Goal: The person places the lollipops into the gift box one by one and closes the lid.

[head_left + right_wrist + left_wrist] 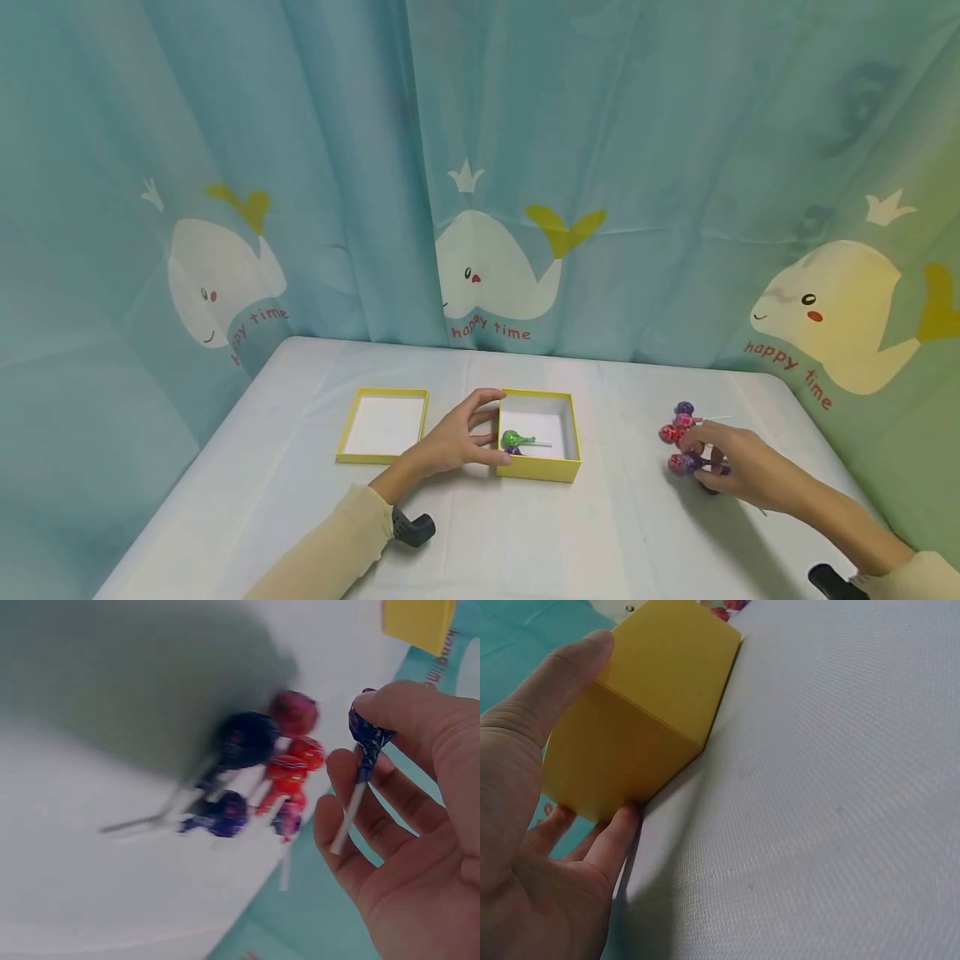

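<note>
My left hand (450,442) holds the left side of a yellow open-topped box (538,470), the thumb at its front corner and a finger at the back corner. In the box lie a green-wrapped lollipop (513,438) and a purple one (513,450), partly hidden by the front wall. On the right, my right hand (757,471) pinches a dark purple lollipop (366,735) by its wrapped head, its white stick angled down across the fingers. Below and beside that hand, several red, pink and purple lollipops (289,772) lie in a loose pile.
A shallow yellow-rimmed lid (384,459), white inside, lies left of the box behind my left forearm. The white-covered table (540,542) ends at a blue-green curtain (360,208) with whale prints at the back and sides.
</note>
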Demonstrator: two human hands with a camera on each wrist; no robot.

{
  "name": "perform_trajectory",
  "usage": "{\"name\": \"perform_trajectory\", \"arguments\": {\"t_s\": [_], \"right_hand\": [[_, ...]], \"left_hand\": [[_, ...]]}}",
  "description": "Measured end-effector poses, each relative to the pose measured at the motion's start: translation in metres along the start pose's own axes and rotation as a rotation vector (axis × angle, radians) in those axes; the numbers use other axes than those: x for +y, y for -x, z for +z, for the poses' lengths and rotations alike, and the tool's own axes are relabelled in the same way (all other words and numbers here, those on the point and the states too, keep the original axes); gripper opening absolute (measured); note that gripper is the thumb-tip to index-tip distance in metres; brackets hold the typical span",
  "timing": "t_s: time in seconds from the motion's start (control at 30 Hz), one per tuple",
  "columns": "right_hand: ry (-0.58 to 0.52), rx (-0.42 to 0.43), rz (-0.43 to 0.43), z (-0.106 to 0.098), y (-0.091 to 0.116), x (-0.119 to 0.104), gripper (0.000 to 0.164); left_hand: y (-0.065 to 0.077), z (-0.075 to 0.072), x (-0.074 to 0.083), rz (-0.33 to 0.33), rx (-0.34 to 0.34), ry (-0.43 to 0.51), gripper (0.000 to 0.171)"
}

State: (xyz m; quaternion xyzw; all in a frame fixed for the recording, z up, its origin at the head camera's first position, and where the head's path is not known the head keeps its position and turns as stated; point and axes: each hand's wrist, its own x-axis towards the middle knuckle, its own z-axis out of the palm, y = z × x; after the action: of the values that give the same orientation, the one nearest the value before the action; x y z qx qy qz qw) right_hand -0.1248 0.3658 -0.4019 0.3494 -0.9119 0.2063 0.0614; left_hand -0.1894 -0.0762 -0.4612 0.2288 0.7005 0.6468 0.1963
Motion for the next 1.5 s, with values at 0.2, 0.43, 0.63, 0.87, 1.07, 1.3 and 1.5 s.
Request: {"name": "perform_trajectory", "arguments": {"t_s": [0.2, 0.43, 0.63, 0.87, 1.07, 1.3, 1.5], "right_hand": [[-0.009, -0.058, 0.06, -0.017, -0.025, -0.012, 0.035], [-0.025, -0.067, 0.069, -0.032, -0.06, -0.027, 0.03], [-0.056, -0.082, 0.091, -0.037, -0.09, -0.04, 0.025], [-0.092, -0.103, 0.091, -0.036, -0.116, -0.051, 0.03], [-0.099, -0.108, 0.06, -0.032, -0.131, -0.055, 0.029], [-0.115, -0.135, 0.061, -0.028, -0.145, -0.059, 0.026], [-0.144, -0.159, 0.006, -0.022, -0.161, -0.065, 0.024]], "left_hand": [[-0.001, 0.0, 0.0, -0.004, 0.001, -0.001, 0.096], [-0.001, 0.0, -0.004, -0.001, -0.003, -0.002, 0.097], [0.0, 0.001, -0.001, -0.006, -0.009, 0.006, 0.096], [0.0, 0.002, -0.001, -0.009, -0.007, 0.008, 0.095], [-0.001, 0.002, -0.001, -0.015, -0.004, 0.001, 0.095], [-0.001, 0.001, -0.002, -0.004, -0.007, -0.004, 0.096], [-0.001, 0.0, -0.003, 0.004, -0.002, -0.007, 0.097]]}}
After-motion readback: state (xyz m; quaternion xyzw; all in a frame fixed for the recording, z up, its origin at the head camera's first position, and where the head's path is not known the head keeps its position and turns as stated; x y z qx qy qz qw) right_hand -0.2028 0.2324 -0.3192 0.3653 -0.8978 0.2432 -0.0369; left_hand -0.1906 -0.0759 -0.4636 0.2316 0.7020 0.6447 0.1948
